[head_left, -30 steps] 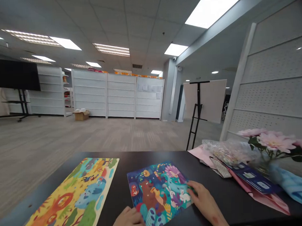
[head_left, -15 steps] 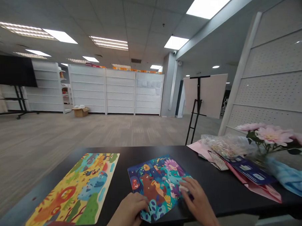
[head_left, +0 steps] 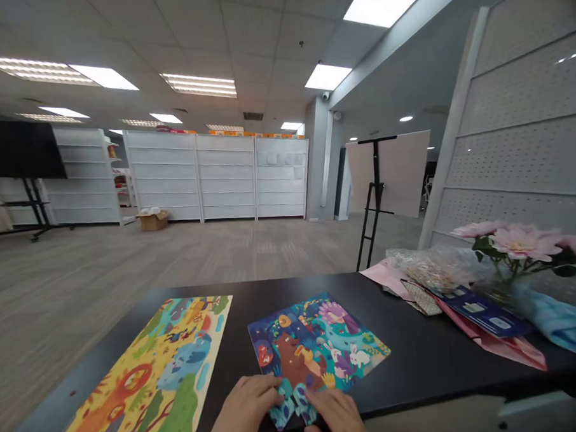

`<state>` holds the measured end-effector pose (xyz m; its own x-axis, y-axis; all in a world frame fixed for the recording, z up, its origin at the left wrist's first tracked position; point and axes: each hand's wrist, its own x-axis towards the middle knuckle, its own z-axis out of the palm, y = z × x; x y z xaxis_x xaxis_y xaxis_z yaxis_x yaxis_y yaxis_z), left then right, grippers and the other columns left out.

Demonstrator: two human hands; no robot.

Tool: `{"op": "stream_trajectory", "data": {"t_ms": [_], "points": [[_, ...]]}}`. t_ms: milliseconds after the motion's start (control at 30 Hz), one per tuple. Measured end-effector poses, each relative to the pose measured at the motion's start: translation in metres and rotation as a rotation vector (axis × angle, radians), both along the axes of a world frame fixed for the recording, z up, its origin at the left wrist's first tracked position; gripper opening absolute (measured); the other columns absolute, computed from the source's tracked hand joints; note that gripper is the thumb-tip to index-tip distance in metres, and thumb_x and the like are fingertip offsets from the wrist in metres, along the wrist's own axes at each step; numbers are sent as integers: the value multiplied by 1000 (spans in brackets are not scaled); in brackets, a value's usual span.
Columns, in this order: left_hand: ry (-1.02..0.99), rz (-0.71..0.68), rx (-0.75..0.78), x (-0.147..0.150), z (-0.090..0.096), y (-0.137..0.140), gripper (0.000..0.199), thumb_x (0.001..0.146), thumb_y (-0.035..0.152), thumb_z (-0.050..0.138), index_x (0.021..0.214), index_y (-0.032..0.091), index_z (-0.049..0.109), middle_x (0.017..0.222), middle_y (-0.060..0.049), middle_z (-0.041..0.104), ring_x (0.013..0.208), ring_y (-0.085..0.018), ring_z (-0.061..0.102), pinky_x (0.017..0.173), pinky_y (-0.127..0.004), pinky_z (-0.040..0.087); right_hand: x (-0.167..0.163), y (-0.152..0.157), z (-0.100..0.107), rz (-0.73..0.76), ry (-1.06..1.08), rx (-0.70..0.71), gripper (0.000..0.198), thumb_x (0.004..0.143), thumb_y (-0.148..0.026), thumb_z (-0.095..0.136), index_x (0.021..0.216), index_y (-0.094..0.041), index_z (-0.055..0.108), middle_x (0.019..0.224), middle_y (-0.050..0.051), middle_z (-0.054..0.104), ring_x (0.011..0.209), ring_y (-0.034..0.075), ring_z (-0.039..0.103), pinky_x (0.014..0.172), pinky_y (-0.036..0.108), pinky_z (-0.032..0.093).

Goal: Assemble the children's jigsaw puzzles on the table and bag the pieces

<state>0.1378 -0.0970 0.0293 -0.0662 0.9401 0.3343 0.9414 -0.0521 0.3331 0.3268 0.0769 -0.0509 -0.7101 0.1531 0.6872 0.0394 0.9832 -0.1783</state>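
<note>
A blue animal picture puzzle lies turned at an angle on the black table, its near corner between my hands. My left hand grips a teal leaf-patterned puzzle piece at that corner, fingers on top and thumb lower down. My right hand has its fingers bent over the neighbouring teal piece, thumb near the table edge. A dark gap shows between the two pieces toward me. How firmly they join the rest of the picture is hard to see.
A yellow animal picture lies flat at the left of the black table. To the right are a clear plastic bag, pink paper, a dark blue packet, a light blue cloth and pink flowers.
My right hand has moved from the puzzle's right side down and left to its near corner, uncovering white rabbits. The near pieces now show a gap. The view has shifted slightly.
</note>
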Motion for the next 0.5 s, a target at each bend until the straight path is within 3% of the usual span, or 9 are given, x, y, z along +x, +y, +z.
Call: {"op": "stream_trajectory", "data": {"t_ms": [100,167,267,367,433,500], "points": [[-17,12,-48,8,6,-4,31,75,27,75,105,23,69,131,-7,69,112,-32,66,95,-43,50,8,-2,17,37,43,-4,25,90,-32,70,115,-32,72,110,1,80,92,22,75,81,30,61],[-50,37,-60,15,10,-6,30,80,23,70,110,26,67,130,-5,68,112,-30,64,96,-43,47,10,-7,22,8,113,-78,20,95,-29,63,113,-31,73,106,1,80,93,21,75,84,30,61],[-104,77,-55,23,13,-7,33,89,25,62,121,33,61,131,0,65,115,-27,59,99,-43,43,10,-15,24,-148,179,-272,22,101,-31,52,107,-27,73,101,3,80,90,20,76,81,26,61],[-109,96,-45,23,9,-5,37,91,32,64,127,37,57,136,2,61,120,-28,55,102,-45,40,7,-14,25,-345,188,-405,32,103,-42,47,97,-24,73,90,3,80,76,19,77,69,20,60],[-88,73,-65,19,3,-3,40,87,34,70,124,37,57,135,2,61,120,-29,54,103,-45,39,5,-9,28,-412,197,-412,35,102,-46,47,96,-23,73,85,3,80,70,18,77,63,20,60],[-53,26,-92,14,-2,-1,38,84,30,72,119,36,59,132,2,62,118,-28,55,100,-43,41,5,-2,31,-399,232,-346,34,102,-45,48,98,-24,73,90,4,81,76,20,78,68,22,62]]}}
